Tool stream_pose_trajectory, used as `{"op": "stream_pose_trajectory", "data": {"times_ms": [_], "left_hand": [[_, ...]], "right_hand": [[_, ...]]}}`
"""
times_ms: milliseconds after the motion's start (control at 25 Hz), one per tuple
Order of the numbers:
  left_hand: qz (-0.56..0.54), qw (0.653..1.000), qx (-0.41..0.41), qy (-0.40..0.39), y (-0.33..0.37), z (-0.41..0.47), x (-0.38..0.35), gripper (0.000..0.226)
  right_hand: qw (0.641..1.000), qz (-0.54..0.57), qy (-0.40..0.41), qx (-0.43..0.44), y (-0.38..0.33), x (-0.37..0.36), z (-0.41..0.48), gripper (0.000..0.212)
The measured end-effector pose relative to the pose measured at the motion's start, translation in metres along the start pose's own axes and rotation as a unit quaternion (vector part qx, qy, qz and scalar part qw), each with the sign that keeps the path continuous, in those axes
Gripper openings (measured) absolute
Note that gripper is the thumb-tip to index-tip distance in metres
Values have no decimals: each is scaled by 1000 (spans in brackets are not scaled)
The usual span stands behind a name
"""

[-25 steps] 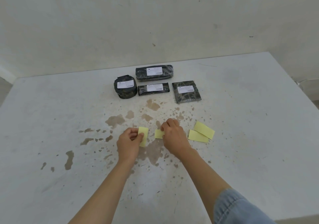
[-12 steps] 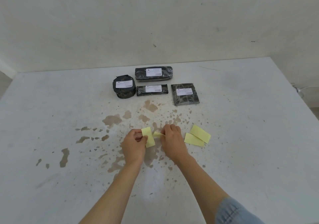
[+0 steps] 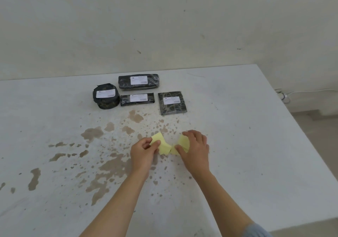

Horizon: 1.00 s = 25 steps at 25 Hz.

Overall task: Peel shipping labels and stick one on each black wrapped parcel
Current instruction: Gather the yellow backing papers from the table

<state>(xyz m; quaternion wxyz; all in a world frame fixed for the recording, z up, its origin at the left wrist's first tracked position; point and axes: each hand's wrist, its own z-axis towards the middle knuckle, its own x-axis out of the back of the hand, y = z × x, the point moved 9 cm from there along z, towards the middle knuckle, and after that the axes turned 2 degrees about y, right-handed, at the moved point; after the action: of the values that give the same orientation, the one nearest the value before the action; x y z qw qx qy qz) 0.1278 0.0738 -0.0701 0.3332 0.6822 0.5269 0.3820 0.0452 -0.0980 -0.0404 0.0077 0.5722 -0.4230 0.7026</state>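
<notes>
All 4 parcels (image 3: 139, 81) wear white labels (image 3: 138, 97), so sticking looks done. Nearer than the square parcel (image 3: 172, 107), L hand (image 3: 143, 152) pinches a yellow backing (image 3: 162, 145); R hand (image 3: 194, 149), fingers curled, grips more backings (image 3: 183, 141). Left: bin scraps, prob.

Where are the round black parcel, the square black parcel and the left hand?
round black parcel (image 3: 105, 96): head view, middle of its top face.
square black parcel (image 3: 172, 102): head view, middle of its top face.
left hand (image 3: 143, 152): head view, back of the hand.
</notes>
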Motion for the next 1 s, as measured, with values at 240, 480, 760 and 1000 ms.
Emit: {"op": "stream_pose_trajectory", "data": {"times_ms": [240,480,760,1000], "left_hand": [[49,996,-10,72,-3,-6,-2,16],[61,990,-47,117,-7,-16,8,18],[22,990,-21,140,-16,-22,15,22],[-41,999,-32,2,12,-29,-14,11]], "right_hand": [[984,-107,29,136,-10,-16,-19,51],[976,-76,36,203,-14,-18,-10,32],[997,55,-27,51,-1,-7,7,26],[929,335,-55,-151,9,15,-7,3]]}}
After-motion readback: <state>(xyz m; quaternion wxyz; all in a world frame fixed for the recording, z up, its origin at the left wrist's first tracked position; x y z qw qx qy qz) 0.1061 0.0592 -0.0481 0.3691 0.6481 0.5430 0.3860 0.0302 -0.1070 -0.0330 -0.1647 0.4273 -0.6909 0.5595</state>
